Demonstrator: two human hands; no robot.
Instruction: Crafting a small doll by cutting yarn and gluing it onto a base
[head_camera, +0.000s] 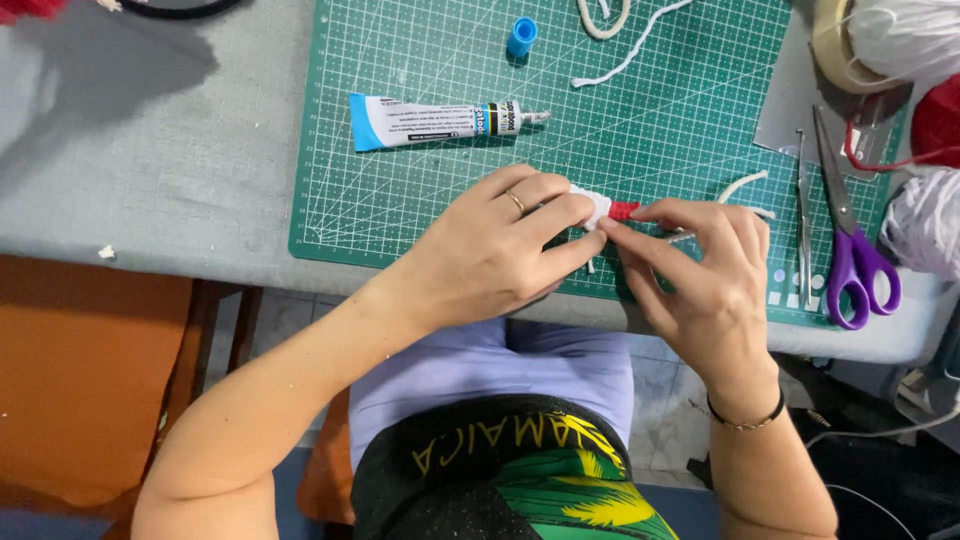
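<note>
Red-white piece (608, 209) between both pinching grips

Place: you're at a home craft table | signs: cutting mat (640, 110), scissors (850, 240), glue tube (440, 120), yarn (925, 215)

Both hands, left (490, 255) and right (700, 270), pinch a small white-and-red piece (605, 210) over the green cutting mat (420, 190) on the bench (150, 150)
</note>
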